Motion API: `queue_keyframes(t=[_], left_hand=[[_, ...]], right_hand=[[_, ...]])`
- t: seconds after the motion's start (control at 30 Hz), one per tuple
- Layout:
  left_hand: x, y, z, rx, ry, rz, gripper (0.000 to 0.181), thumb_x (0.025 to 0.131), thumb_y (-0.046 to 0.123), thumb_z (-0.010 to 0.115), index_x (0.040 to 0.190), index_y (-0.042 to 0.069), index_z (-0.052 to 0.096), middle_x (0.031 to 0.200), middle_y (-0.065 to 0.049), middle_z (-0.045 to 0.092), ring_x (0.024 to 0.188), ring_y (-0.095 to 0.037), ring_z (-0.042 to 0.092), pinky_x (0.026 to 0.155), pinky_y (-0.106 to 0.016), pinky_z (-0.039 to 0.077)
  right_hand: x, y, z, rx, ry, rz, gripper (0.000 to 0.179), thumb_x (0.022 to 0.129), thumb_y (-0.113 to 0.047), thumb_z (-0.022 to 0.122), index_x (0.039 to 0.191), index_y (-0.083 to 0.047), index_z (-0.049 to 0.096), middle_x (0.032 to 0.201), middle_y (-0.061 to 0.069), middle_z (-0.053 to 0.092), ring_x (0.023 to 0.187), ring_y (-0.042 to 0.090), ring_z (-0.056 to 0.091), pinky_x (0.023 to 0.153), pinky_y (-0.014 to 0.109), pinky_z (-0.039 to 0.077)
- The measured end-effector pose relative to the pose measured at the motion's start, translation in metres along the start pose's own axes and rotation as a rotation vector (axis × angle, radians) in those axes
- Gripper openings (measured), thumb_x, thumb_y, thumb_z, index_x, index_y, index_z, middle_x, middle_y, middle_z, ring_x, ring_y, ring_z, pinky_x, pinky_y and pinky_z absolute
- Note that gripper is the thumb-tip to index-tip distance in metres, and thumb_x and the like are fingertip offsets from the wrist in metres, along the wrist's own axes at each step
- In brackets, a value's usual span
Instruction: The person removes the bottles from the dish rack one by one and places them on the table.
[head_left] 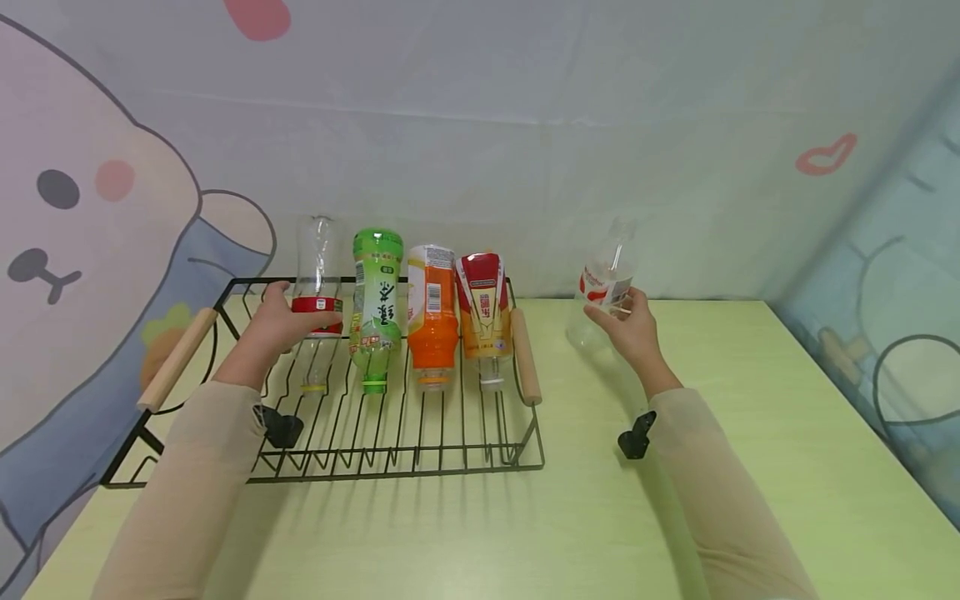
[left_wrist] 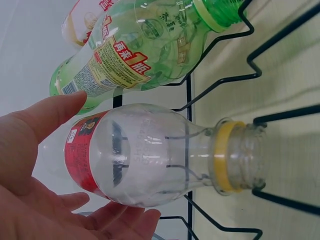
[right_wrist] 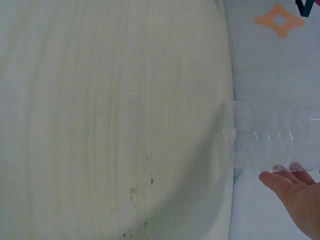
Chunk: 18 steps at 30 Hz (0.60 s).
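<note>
In the head view my left hand [head_left: 281, 329] is around a clear bottle with a red label [head_left: 318, 258], which stands neck-down in the black wire rack [head_left: 337, 477]. The left wrist view has the thumb above that bottle and the fingers along its lower side; its open neck, with a yellow ring [left_wrist: 227, 157], sits among the wires. To the right of the rack my right hand [head_left: 632, 329] holds a larger clear bottle with a white and red label [head_left: 600, 285], tilted, base downward. The right wrist view shows fingers [right_wrist: 276, 181] against its clear wall [right_wrist: 270, 135].
Beside the left hand, a green bottle [head_left: 377, 308], an orange bottle [head_left: 433, 308] and a bottle with a red and gold label [head_left: 484, 308] stand neck-down in the rack. Wooden handles flank the rack, the right handle [head_left: 527, 357] included. A printed cloth [head_left: 450, 150] hangs behind the table [head_left: 750, 467].
</note>
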<state>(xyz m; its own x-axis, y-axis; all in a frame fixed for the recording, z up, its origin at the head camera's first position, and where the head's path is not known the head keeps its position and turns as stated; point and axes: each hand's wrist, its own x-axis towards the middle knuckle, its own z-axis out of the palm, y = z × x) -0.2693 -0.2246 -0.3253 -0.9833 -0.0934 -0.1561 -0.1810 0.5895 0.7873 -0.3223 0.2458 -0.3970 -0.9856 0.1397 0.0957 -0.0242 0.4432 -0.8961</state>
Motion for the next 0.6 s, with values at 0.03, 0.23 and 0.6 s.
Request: queue_keyframes(t=[0.03, 0.23, 0.6], left_hand=[[0.0001, 0.0, -0.0001, -0.002, -0.004, -0.002, 0.105, 0.09, 0.039, 0.064, 0.15, -0.001, -0.012, 0.149, -0.037, 0.016, 0.13, -0.051, 0.033, 0.101, -0.06, 0.039], [0.0001, 0.0, 0.0007, -0.018, -0.024, -0.019, 0.105, 0.09, 0.038, 0.064, 0.15, 0.0, -0.013, 0.15, -0.036, 0.015, 0.131, -0.05, 0.031, 0.101, -0.061, 0.038], [0.0004, -0.0019, -0.0001, -0.042, -0.033, -0.053, 0.105, 0.09, 0.038, 0.064, 0.149, 0.002, -0.014, 0.15, -0.034, 0.016, 0.133, -0.051, 0.028, 0.102, -0.061, 0.037]], right_hand=[[0.0, 0.0006, 0.0002, -0.001, -0.001, -0.002, 0.088, 0.087, -0.043, 0.069, 0.15, -0.006, 0.019, 0.146, 0.021, 0.036, 0.134, 0.04, 0.039, 0.105, 0.05, 0.039], [-0.0016, 0.0032, 0.0011, 0.006, -0.003, 0.001, 0.089, 0.087, -0.043, 0.068, 0.15, -0.005, 0.018, 0.146, 0.022, 0.034, 0.134, 0.04, 0.038, 0.106, 0.05, 0.038], [-0.0025, 0.0004, 0.0036, 0.001, 0.005, 0.01, 0.09, 0.087, -0.042, 0.068, 0.151, -0.006, 0.016, 0.147, 0.022, 0.033, 0.136, 0.039, 0.036, 0.107, 0.049, 0.037]])
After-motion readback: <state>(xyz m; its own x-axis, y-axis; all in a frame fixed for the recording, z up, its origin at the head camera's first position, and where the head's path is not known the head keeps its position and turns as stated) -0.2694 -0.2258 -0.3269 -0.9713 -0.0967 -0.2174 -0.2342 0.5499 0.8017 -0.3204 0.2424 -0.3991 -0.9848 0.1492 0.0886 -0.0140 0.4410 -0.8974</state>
